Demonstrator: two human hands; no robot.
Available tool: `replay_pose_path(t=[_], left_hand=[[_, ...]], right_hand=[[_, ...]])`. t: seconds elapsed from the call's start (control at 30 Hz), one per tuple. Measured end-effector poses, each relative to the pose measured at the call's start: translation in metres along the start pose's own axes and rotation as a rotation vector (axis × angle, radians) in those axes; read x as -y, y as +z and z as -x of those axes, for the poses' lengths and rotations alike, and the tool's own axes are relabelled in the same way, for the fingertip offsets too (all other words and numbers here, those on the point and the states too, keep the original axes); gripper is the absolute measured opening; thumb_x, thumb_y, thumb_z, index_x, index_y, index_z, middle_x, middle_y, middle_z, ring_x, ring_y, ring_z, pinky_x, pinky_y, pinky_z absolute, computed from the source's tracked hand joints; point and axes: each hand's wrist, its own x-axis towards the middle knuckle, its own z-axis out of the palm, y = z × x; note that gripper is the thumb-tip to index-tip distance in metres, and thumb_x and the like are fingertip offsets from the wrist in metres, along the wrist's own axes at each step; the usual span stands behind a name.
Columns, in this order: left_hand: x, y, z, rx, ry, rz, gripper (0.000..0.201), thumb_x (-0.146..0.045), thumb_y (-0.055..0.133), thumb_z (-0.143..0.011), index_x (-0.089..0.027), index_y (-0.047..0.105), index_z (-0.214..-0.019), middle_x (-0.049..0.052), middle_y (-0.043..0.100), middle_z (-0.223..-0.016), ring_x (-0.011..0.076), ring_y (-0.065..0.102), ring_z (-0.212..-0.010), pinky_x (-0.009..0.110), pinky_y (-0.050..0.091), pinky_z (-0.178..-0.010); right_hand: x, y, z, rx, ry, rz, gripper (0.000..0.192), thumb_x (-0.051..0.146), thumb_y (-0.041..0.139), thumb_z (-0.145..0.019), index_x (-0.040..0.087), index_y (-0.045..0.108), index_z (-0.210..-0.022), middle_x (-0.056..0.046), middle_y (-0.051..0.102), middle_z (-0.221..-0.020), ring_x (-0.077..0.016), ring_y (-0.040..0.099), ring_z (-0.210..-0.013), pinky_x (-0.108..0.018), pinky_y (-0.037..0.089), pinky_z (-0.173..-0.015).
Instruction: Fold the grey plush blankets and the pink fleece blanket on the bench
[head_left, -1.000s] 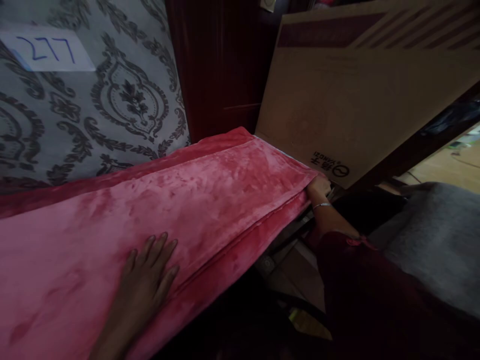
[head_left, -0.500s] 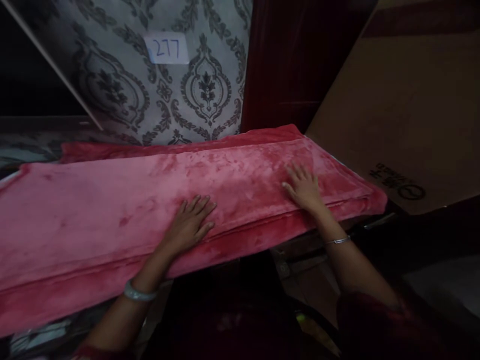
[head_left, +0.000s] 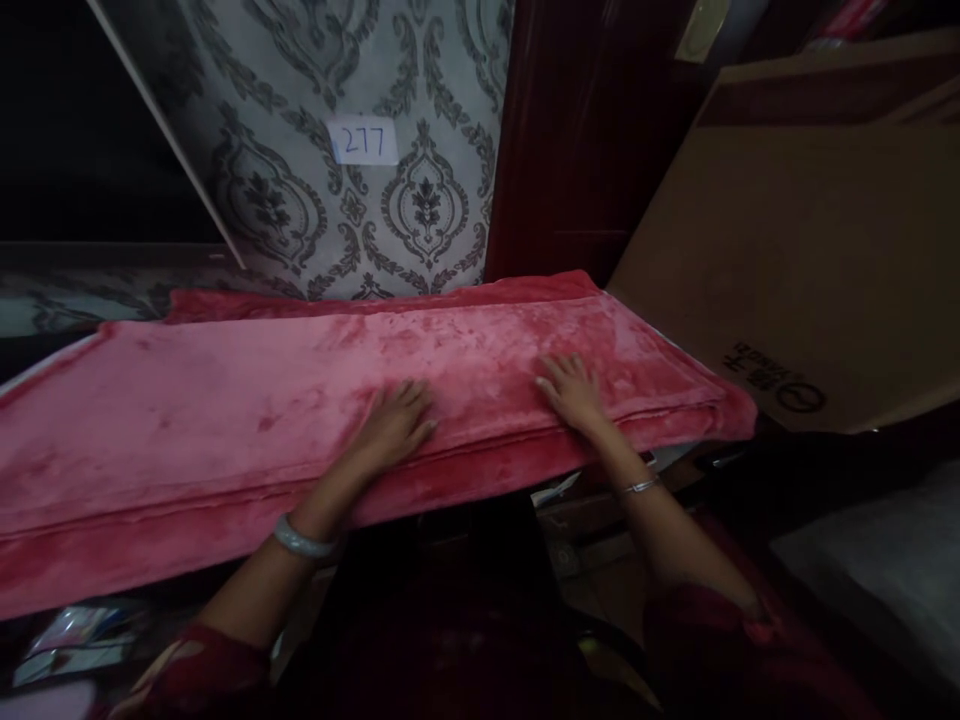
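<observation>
Pressing both flat, open palms, left hand and right hand, evenly outward keeps the long folded pink plush blanket beneath them smooth.

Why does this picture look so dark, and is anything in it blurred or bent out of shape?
In the head view the light is dim: the pink blanket and the patterned panel catch most of it, while the floor and the upper left fall into black. Both hands, left hand and right hand, look slightly soft. The cardboard box leans, since the wide lens bends straight edges.
</observation>
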Motion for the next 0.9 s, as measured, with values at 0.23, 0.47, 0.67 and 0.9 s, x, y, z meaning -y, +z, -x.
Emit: replay_pose_path(t=[0.23,0.47,0.67,0.9], left_hand=[[-0.045,0.03,-0.013,0.033,0.078,-0.028,0.059,-0.046,0.047,-0.098,-0.027,0.04,-0.153,0.011,0.03,-0.163,0.0378,0.021,-0.152,0.069,0.017,-0.118],[-0.041,0.049,-0.004,0.007,0.054,-0.015,0.061,-0.05,0.048,-0.098,-0.03,0.038,-0.154,0.007,0.028,-0.164,0.0363,0.017,-0.153,0.069,0.012,-0.12],[-0.037,0.026,0.001,0.101,0.099,0.141,0.057,-0.052,0.041,-0.1,-0.032,0.038,-0.154,0.007,0.031,-0.163,0.0298,0.021,-0.153,0.062,0.017,-0.122],[0.026,-0.016,0.001,-0.015,-0.171,-0.006,0.063,-0.049,0.046,-0.098,-0.025,0.036,-0.155,0.011,0.025,-0.165,0.0332,0.016,-0.154,0.063,0.011,-0.122]], right_hand=[[0.069,0.02,0.029,0.102,-0.33,-0.02,0.054,0.046,0.036,-0.104,0.032,0.035,-0.156,-0.002,0.024,-0.164,-0.0311,0.02,-0.151,-0.059,0.023,-0.118],[0.067,0.032,0.037,0.1,-0.311,-0.003,0.054,0.045,0.038,-0.104,0.032,0.034,-0.157,-0.001,0.021,-0.165,-0.0301,0.018,-0.152,-0.058,0.02,-0.119],[0.053,0.03,0.01,0.164,-0.402,-0.096,0.051,0.043,0.039,-0.102,0.026,0.048,-0.15,-0.009,0.043,-0.155,-0.0293,0.038,-0.143,-0.053,0.033,-0.114],[0.079,0.018,-0.031,0.0,-0.438,-0.029,0.058,0.047,0.04,-0.101,0.027,0.038,-0.156,-0.009,0.025,-0.164,-0.0354,0.022,-0.15,-0.06,0.03,-0.114]])
